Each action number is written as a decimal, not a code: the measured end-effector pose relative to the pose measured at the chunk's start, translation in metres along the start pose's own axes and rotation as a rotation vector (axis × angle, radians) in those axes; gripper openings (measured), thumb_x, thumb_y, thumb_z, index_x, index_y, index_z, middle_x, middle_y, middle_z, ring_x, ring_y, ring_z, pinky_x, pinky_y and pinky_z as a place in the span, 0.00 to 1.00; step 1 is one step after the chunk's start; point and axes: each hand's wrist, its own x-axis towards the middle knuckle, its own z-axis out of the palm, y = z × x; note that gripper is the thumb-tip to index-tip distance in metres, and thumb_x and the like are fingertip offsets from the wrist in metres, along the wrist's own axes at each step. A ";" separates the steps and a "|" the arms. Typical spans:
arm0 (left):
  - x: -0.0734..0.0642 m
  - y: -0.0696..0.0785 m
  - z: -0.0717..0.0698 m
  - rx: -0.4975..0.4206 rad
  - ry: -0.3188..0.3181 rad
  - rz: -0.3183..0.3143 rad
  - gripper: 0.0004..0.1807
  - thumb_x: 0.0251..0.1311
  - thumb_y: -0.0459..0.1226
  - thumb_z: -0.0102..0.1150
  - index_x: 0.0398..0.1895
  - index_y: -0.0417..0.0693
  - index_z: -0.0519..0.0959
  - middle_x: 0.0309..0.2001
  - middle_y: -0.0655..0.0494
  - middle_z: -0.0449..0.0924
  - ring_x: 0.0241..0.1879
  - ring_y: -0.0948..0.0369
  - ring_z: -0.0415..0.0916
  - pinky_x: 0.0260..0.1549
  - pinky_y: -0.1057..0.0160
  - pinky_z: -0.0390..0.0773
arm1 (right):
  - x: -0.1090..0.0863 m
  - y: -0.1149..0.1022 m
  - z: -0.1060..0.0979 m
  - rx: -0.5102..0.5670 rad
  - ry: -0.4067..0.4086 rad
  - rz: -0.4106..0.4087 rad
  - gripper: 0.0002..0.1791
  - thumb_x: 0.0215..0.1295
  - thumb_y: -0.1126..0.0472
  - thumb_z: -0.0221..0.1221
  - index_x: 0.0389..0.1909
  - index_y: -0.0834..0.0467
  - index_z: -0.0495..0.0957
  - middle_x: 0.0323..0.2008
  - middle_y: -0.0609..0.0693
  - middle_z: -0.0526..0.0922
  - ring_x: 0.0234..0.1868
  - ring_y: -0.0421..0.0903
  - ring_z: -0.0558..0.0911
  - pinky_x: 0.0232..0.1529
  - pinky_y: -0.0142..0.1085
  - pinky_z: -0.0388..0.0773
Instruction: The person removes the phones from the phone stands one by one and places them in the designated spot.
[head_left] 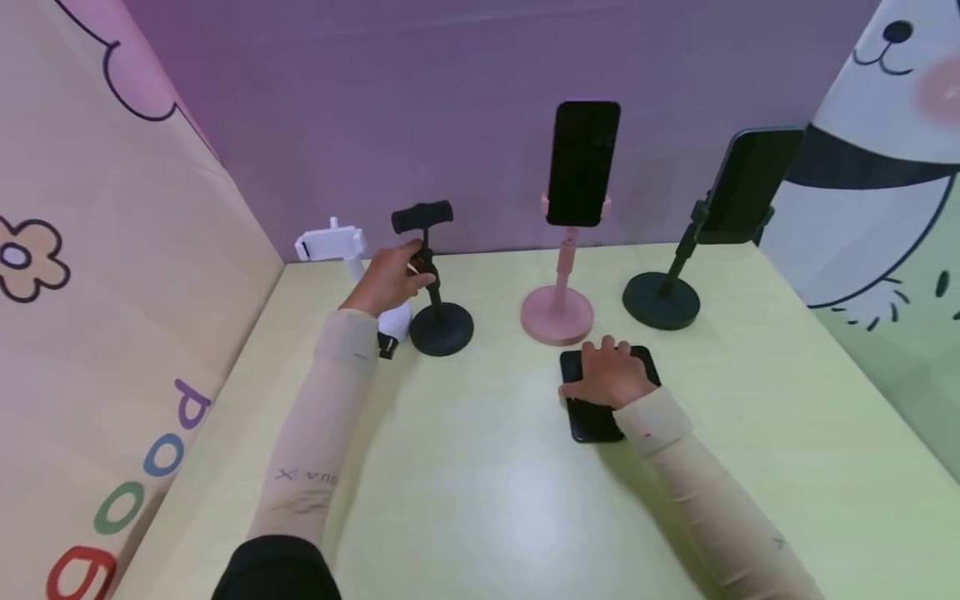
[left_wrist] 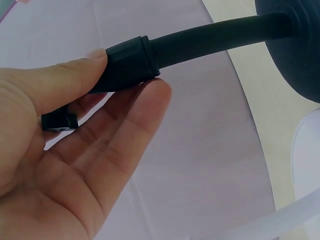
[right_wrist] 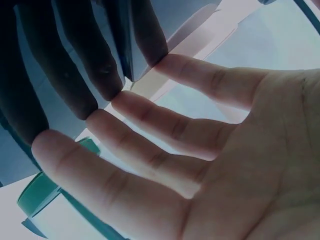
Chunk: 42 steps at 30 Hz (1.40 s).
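My left hand (head_left: 385,282) pinches the upper stem of a black phone stand (head_left: 442,331), whose round base stands on the table. Its holder on top carries no phone. In the left wrist view, thumb and fingers lie around the dark collar (left_wrist: 131,62) of the stem. My right hand (head_left: 613,375) rests on a black phone (head_left: 594,423) lying flat on the table, fingers spread. Up close in the right wrist view, the fingertips (right_wrist: 50,147) touch its glossy surface (right_wrist: 107,37), which mirrors them.
A white phone stand (head_left: 330,243) is left of the black one, partly behind my left hand. A pink stand (head_left: 557,315) holds an upright phone (head_left: 583,162). Farther right, a dark green stand (head_left: 662,300) holds a tilted phone (head_left: 752,185). A purple wall (head_left: 480,125) rises behind the table.
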 end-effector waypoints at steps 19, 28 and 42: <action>0.006 -0.013 0.000 -0.012 0.061 -0.016 0.18 0.63 0.34 0.60 0.53 0.40 0.69 0.46 0.41 0.79 0.47 0.48 0.77 0.49 0.49 0.76 | -0.001 0.030 -0.002 -0.021 -0.016 0.044 0.47 0.52 0.36 0.64 0.57 0.71 0.66 0.45 0.70 0.69 0.45 0.66 0.70 0.38 0.59 0.77; 0.004 -0.014 0.007 -0.082 0.132 -0.061 0.27 0.62 0.34 0.62 0.62 0.39 0.64 0.50 0.39 0.78 0.48 0.46 0.79 0.50 0.50 0.77 | -0.003 0.032 -0.004 -0.023 -0.017 0.056 0.47 0.52 0.36 0.64 0.57 0.71 0.66 0.46 0.70 0.69 0.46 0.66 0.70 0.39 0.59 0.77; -0.007 -0.009 0.019 0.083 0.252 -0.137 0.20 0.65 0.50 0.57 0.32 0.39 0.81 0.31 0.46 0.79 0.32 0.50 0.74 0.34 0.55 0.74 | -0.004 0.038 -0.006 0.001 -0.008 0.058 0.46 0.52 0.34 0.64 0.57 0.69 0.67 0.45 0.69 0.70 0.45 0.65 0.71 0.40 0.59 0.77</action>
